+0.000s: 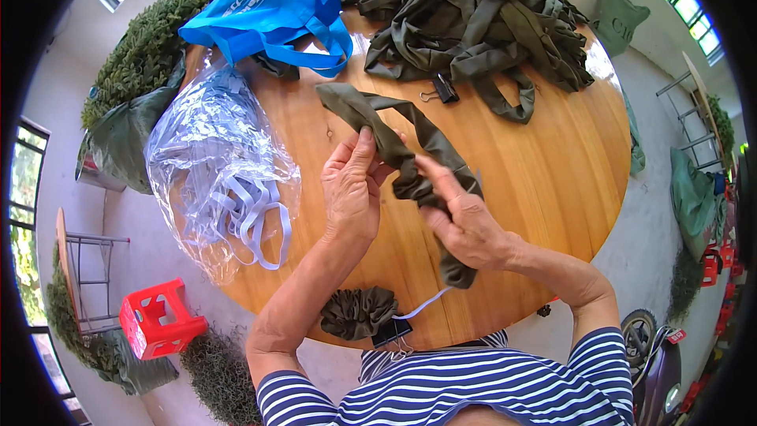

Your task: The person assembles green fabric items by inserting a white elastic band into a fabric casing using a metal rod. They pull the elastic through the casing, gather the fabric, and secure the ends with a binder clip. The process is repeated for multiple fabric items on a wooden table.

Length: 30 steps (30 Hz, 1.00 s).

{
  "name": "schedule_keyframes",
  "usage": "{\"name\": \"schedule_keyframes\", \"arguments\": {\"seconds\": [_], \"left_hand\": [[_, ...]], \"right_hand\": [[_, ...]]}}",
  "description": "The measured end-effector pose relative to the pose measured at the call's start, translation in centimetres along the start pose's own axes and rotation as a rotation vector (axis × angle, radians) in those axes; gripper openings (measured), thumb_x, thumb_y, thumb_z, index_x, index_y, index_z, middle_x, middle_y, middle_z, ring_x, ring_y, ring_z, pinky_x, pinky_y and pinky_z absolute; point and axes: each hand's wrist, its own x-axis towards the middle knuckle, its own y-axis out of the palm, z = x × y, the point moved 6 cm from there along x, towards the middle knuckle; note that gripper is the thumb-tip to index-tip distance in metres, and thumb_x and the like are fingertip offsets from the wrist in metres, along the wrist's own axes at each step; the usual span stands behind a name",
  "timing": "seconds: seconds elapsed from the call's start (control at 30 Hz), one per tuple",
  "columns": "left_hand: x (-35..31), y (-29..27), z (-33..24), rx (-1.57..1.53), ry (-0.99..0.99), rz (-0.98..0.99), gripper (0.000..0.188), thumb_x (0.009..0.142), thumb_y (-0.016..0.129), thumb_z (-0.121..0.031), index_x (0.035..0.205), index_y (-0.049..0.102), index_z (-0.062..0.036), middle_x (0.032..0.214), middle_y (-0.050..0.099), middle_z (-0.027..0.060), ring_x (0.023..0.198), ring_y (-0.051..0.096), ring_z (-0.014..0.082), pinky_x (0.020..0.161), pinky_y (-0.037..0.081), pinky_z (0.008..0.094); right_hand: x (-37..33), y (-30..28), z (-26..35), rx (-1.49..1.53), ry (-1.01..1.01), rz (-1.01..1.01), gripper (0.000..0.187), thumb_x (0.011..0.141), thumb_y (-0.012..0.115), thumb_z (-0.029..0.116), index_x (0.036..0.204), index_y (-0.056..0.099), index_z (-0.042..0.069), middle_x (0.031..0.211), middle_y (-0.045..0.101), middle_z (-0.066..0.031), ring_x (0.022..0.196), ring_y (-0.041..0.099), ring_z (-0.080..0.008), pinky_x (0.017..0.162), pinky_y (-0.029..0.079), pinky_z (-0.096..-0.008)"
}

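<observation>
Above the wooden table, a long olive-green fabric strip (432, 136) loops between my two hands. My left hand (352, 189) pinches it, thumb on top. My right hand (469, 225) has its fingers closed round a gathered part, and one end of the strip hangs below. From that end a thin white elastic band (426, 302) runs to a bunched roll of the same fabric (353, 313) at the near table edge. A black binder clip (385, 333) grips the edge beside this bunch. Whether the elastic passes on inside the strip is hidden.
A large heap of olive fabric strips (473, 16) covers the table's far side, with another black binder clip (446, 89) before it. At left lie a clear plastic bag (201, 142) of white elastic bands and a blue bag (268, 12). A red stool (162, 319) stands on the floor.
</observation>
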Motion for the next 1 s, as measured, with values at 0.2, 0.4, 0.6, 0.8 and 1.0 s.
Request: {"name": "schedule_keyframes", "arguments": {"seconds": [0.2,0.4,0.6,0.8,1.0], "left_hand": [[-1.9,0.8,2.3,0.383,0.005,0.134,0.018,0.086,0.055,-0.018,0.088,0.060,-0.0006,0.084,0.063,0.0080,0.077,0.061,0.0130,0.065,0.051,0.0271],[0.1,1.1,0.7,0.129,-0.296,0.210,0.023,0.085,0.052,-0.021,0.097,0.057,-0.0020,0.090,0.063,0.0107,0.082,0.061,0.0194,0.068,0.051,0.0317],[2.2,-1.3,-2.9,-0.013,-0.066,0.117,0.020,0.088,0.050,-0.023,0.092,0.057,-0.0041,0.088,0.063,0.0091,0.080,0.061,0.0174,0.072,0.049,0.0304],[2.3,-1.9,-2.3,-0.048,-0.024,0.091,0.021,0.090,0.047,-0.019,0.099,0.055,-0.0018,0.096,0.062,0.0108,0.086,0.061,0.0189,0.080,0.049,0.0316],[-0.5,0.2,0.7,0.025,-0.097,0.023,0.020,0.089,0.051,-0.019,0.092,0.055,0.0003,0.086,0.062,0.0095,0.078,0.062,0.0165,0.072,0.051,0.0282]], "right_hand": [[1.3,-2.9,0.4,0.026,-0.102,-0.165,0.045,0.084,0.043,0.003,0.128,0.033,0.002,0.105,0.054,-0.0149,0.094,0.053,-0.0199,0.085,0.040,-0.0295],[1.2,-3.6,0.3,0.160,-0.004,-0.074,0.040,0.083,0.044,0.002,0.123,0.040,0.001,0.105,0.053,-0.0099,0.094,0.052,-0.0150,0.083,0.041,-0.0270],[0.7,-3.0,1.1,-0.011,-0.065,0.014,0.043,0.080,0.046,-0.001,0.122,0.043,0.005,0.104,0.056,-0.0126,0.083,0.058,-0.0192,0.073,0.044,-0.0262],[0.7,-2.5,1.5,-0.096,-0.137,0.042,0.044,0.079,0.047,-0.002,0.122,0.044,0.006,0.102,0.057,-0.0153,0.079,0.059,-0.0233,0.071,0.045,-0.0262],[1.0,-2.4,0.6,0.093,-0.100,0.027,0.044,0.081,0.048,0.000,0.124,0.041,0.004,0.090,0.057,-0.0103,0.076,0.056,-0.0180,0.072,0.044,-0.0272]]}}
